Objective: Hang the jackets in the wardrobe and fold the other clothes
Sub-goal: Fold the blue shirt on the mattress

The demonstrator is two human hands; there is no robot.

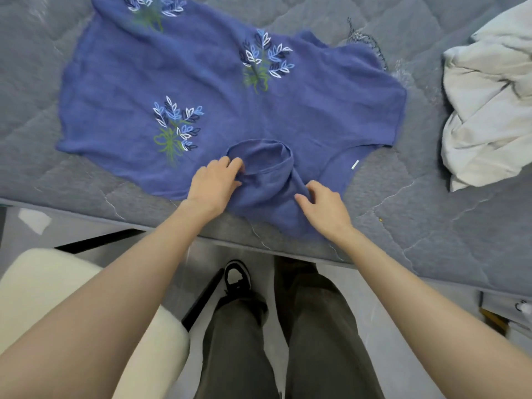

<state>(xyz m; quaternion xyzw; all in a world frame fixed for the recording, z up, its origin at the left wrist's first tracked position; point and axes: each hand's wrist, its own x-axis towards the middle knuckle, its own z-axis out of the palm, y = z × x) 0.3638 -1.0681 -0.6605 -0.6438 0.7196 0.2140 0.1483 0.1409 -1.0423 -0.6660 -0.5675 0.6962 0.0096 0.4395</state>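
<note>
Blue top (201, 82) is lying flat at the bed's (431, 226) front edge, looking soft, light and floppy; left hand (214, 182) and right hand (324, 208) fingers are pinching collar (260, 168) and adjacent fold, sensible holds.

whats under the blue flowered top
The blue top lies spread on a grey quilted mattress, which shows around it. Whatever else might lie beneath the fabric is covered.
</note>
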